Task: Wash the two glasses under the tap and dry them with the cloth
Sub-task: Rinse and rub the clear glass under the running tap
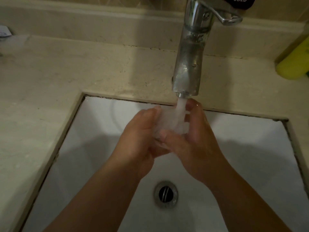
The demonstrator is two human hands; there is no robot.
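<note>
Glass (172,121): sitting between both hands under the tap (189,64), at 12 o'clock from the drain (166,193).
Water (181,106): running onto it.
Left hand (142,139): fingers curling around the glass.
Right hand (192,139): fingers wrapping it, thumb pressing across.

White ceramic sink basin (93,148) set in a cream speckled stone worktop (50,77); shiny chrome metal tap (190,61), yellow-green plastic bottle (294,64), black label lettered white (240,1)
</note>
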